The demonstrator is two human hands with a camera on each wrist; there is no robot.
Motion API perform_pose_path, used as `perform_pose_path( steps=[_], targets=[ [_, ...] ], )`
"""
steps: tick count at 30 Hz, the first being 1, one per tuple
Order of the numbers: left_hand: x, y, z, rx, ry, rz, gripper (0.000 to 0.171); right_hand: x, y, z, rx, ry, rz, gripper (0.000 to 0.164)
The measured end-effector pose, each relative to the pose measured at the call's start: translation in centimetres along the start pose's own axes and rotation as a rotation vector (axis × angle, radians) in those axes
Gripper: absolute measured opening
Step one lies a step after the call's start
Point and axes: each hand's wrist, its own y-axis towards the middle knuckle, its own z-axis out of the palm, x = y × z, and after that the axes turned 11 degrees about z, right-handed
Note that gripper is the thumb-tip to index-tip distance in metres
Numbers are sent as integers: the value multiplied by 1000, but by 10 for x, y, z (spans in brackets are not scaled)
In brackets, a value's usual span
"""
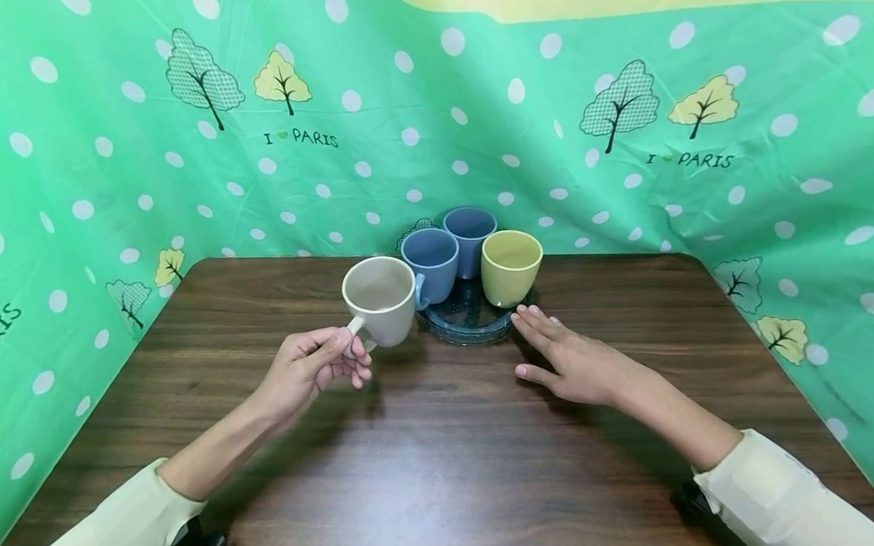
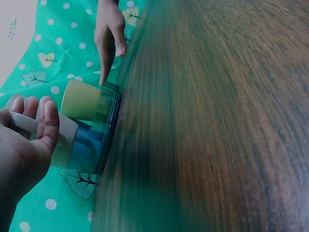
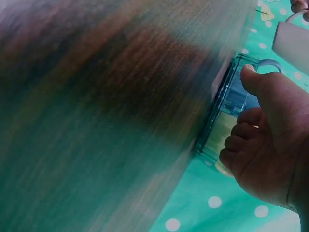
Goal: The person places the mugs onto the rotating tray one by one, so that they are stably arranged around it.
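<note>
My left hand (image 1: 320, 360) pinches the handle of a cream mug (image 1: 388, 309), which is upright and raised above the table at the left of a round blue glass tray (image 1: 471, 331). On the tray stand a light blue mug (image 1: 436, 265), a darker blue cup (image 1: 469, 231) behind it, and a yellow cup (image 1: 510, 268) at the right. The cream mug overlaps the light blue mug's handle in the head view. My right hand (image 1: 573, 361) has its fingers stretched out, fingertips right at the tray's right rim, below the yellow cup.
The brown wooden table (image 1: 449, 473) reaches back to a green dotted cloth (image 1: 426, 98) hanging close behind the tray. This cloth also runs along both sides of the table. Each sleeve carries a dark wrist device near the cuff.
</note>
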Motion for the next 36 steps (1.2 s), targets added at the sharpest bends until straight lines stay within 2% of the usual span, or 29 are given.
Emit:
perform_pose_path(
  steps=[23, 36],
  targets=[
    [5, -2, 3, 73, -13, 42, 33, 0, -1, 1, -2, -5, -6, 79],
    [8, 8, 12, 79, -16, 33, 32, 0, 1, 1, -8, -11, -11, 80]
  ],
)
